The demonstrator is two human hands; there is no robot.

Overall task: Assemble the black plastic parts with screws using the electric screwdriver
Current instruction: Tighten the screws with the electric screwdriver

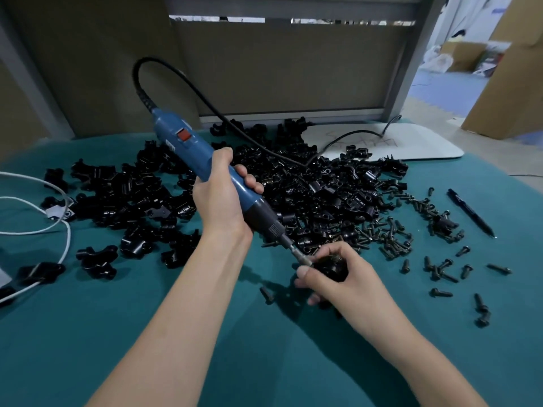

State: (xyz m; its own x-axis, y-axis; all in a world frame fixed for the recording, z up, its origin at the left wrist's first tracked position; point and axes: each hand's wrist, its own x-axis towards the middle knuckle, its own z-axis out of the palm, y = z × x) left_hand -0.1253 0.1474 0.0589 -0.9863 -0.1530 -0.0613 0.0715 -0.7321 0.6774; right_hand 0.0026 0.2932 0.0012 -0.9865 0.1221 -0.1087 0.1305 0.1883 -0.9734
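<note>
My left hand [223,198] grips the blue electric screwdriver [188,142], which is tilted with its bit on the black plastic part [330,267]. My right hand [343,277] curls around that part at mid-surface of the green table [147,333], just beside the loose screws [393,236]. The heap of parts [323,195] lies toward the far edge.

A single head-worn wide-angle camera looks forward and down, close over the teal table [88,333].
</note>
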